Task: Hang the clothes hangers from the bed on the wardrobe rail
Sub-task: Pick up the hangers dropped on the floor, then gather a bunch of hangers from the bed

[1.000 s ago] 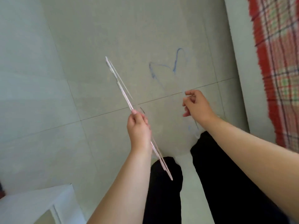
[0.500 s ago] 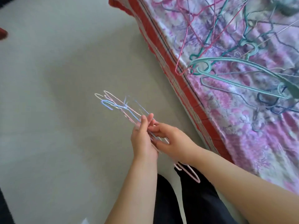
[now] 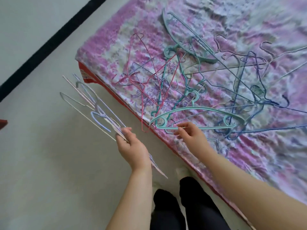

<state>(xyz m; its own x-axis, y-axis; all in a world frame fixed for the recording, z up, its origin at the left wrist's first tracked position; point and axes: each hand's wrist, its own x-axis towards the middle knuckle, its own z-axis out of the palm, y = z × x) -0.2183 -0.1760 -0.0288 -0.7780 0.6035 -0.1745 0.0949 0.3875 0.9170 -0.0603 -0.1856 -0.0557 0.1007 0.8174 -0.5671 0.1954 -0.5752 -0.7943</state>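
My left hand [image 3: 132,147] grips a bundle of thin wire hangers [image 3: 98,112] in pale pink, blue and grey. The bundle fans up and to the left over the floor, and its lower ends stick out behind my wrist. My right hand [image 3: 191,136] hovers at the bed's near edge with its fingers loosely curled. Its fingertips are at the lower bar of a teal plastic hanger [image 3: 196,110], and no firm grip shows. Behind that hanger, a tangle of hangers [image 3: 187,70] lies on the bed [image 3: 265,160]: pink wire, blue wire, teal and white ones. The wardrobe rail is out of view.
The bed has a pink floral sheet and a red mattress edge [image 3: 167,143] running diagonally. Pale floor lies to the left, crossed by a black strip [image 3: 49,42] at the upper left. A red object [image 3: 3,124] pokes in at the left edge. My legs [image 3: 181,209] stand beside the bed.
The view has swung from the floor to the bed. My right hand has let go of the bundle and moved right to the teal hanger. My left hand still holds the bundle.
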